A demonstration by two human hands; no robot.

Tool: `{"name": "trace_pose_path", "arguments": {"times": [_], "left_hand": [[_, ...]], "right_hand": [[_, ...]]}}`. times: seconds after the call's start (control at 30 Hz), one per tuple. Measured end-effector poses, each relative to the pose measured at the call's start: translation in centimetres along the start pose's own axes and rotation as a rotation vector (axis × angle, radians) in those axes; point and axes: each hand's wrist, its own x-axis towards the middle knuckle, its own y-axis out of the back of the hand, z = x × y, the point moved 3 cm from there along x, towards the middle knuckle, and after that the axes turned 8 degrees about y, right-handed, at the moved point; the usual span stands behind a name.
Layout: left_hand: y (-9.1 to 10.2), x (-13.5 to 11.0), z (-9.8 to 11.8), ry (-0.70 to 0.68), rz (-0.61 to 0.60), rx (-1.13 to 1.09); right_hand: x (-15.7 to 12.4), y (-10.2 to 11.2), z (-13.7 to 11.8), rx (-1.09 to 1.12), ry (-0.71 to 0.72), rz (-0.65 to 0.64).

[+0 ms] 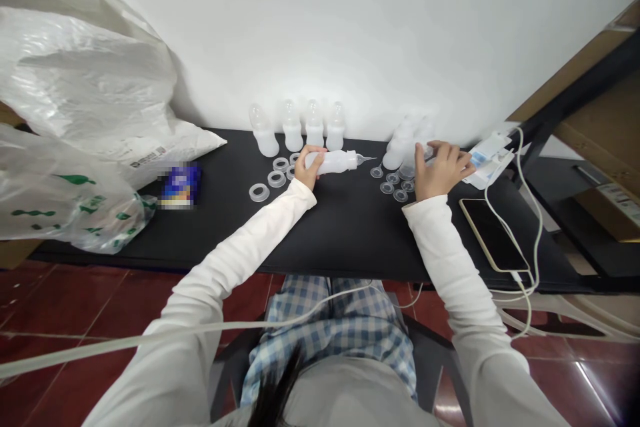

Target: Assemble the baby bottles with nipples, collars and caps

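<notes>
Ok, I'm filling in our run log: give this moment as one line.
left hand: holds needle-tip bottle | right hand: holds translucent plastic piece | nearby: plastic rings

likely a home workroom: black desk [345, 240], tiled floor [75, 307]

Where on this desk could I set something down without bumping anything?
Bare black tabletop lies between the white left sleeve and white right sleeve. Along the wall it is crowded with translucent plastic bottles and round plastic rings.
</notes>
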Motion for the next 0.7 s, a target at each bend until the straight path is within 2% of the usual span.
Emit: {"name": "trace_pose_path", "arguments": {"times": [0.13,0.3,0.4,0.57,0.7], "left_hand": [[-0.1,0.0,0.0,0.006,-0.017,-0.029],[-0.3,-0.1,0.1,0.022,-0.067,-0.064],[-0.6,-0.3,0.2,0.026,-0.108,-0.077],[-1.1,-1.0,0.5,0.068,-0.155,-0.104],[-1.2,-1.1,0.4,0.148,-0.119,-0.112]], "right_hand": [[-0.2,0.4,-1.1,0.234,0.021,0.025],[-1.9,-1.3,-3.0,0.635,0.025,-0.057],[-2.9,-2.4,-4.0,0.788,0.006,-0.098],[-4.0,-3.6,-4.7,0.881,0.062,-0.200],[-4.3,-3.7,-4.8,0.796,0.203,-0.255]]}}
